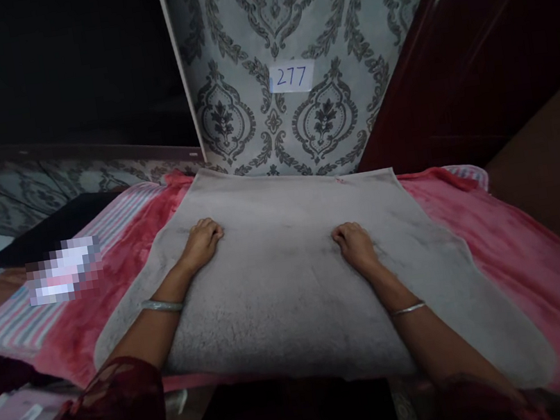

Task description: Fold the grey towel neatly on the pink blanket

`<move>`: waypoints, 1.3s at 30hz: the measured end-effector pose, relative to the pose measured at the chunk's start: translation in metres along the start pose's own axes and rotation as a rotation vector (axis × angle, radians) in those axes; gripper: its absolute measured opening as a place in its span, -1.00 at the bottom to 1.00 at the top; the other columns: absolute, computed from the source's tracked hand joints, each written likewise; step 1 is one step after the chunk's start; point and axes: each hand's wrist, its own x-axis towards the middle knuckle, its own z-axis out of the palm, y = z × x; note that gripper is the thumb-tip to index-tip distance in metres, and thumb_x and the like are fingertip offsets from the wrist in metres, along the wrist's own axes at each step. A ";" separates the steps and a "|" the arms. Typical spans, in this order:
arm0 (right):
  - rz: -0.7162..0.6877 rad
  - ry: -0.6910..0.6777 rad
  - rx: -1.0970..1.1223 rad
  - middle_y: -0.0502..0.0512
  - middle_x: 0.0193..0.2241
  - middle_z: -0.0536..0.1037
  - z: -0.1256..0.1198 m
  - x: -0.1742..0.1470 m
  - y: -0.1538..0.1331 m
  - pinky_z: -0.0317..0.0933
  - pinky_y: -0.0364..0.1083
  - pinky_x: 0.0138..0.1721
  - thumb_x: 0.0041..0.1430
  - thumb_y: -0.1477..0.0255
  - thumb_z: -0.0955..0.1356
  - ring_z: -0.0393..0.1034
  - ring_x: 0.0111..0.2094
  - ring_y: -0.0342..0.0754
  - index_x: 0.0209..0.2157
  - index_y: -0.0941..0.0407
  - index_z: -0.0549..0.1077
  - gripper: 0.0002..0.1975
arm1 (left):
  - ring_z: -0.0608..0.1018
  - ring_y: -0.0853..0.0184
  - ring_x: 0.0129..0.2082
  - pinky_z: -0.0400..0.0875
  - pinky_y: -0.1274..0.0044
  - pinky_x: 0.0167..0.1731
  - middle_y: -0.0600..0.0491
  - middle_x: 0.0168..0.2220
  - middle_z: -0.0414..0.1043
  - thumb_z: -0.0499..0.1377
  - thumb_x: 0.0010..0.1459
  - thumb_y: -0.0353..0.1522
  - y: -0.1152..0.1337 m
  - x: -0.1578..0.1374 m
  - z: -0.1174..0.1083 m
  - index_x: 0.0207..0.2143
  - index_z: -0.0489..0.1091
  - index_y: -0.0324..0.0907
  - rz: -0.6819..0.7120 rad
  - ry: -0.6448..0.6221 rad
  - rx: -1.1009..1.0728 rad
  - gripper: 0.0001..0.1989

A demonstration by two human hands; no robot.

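Note:
A grey plush cloth (279, 273) lies spread and mostly flat over a pink blanket (519, 258). My left hand (202, 241) rests on the cloth's left part, fingers curled in against the fabric. On the right part, my right hand (355, 242) has its fingers pinched together at the cloth, where faint creases show beside it. Both hands seem to grip the fabric, though the fingertips are partly hidden. The cloth's far edge lies close to the wall, and its near edge hangs toward me.
A striped cloth (18, 326) shows under the blanket on the left, with a blurred-out patch on it. Behind are a large dark screen (49, 76), patterned wallpaper (222, 106) with a paper label (292, 77) reading 277, and a dark red panel (438, 74) at right.

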 end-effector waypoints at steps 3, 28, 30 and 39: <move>0.011 0.079 0.041 0.18 -0.38 0.49 -0.001 -0.002 0.000 0.15 0.03 -0.18 0.23 0.47 0.23 0.31 -0.25 0.11 -0.41 0.05 0.42 -0.82 | 0.43 0.17 -0.22 0.35 0.34 -0.14 -0.07 -0.29 0.38 0.02 0.19 -0.40 0.005 -0.001 -0.001 -0.40 0.30 -0.12 0.010 0.045 -0.041 -0.88; -0.102 0.195 -0.105 0.16 -0.34 0.49 -0.004 0.000 -0.014 0.07 -0.01 -0.19 0.32 0.55 0.22 0.25 -0.23 0.07 -0.38 0.08 0.42 -0.78 | 0.49 0.14 -0.20 0.39 0.32 -0.10 -0.09 -0.31 0.45 0.02 0.18 -0.42 0.013 -0.004 -0.003 -0.40 0.27 -0.11 -0.129 0.150 0.069 -0.90; -0.112 0.235 -0.101 0.15 -0.35 0.49 -0.003 -0.001 -0.013 0.06 -0.02 -0.20 0.32 0.56 0.22 0.26 -0.24 0.06 -0.39 0.09 0.41 -0.78 | 0.50 0.13 -0.20 0.39 0.31 -0.09 -0.09 -0.31 0.46 0.02 0.19 -0.41 0.014 -0.004 -0.004 -0.39 0.29 -0.12 -0.143 0.155 0.090 -0.90; -0.095 0.269 -0.113 0.13 -0.41 0.49 0.000 -0.004 -0.009 0.07 -0.03 -0.19 0.30 0.55 0.21 0.27 -0.27 0.05 -0.38 0.09 0.42 -0.78 | 0.51 0.09 -0.21 0.39 0.28 -0.11 -0.13 -0.31 0.46 0.06 0.20 -0.42 0.014 -0.005 -0.005 -0.38 0.32 -0.13 -0.115 0.169 0.186 -0.91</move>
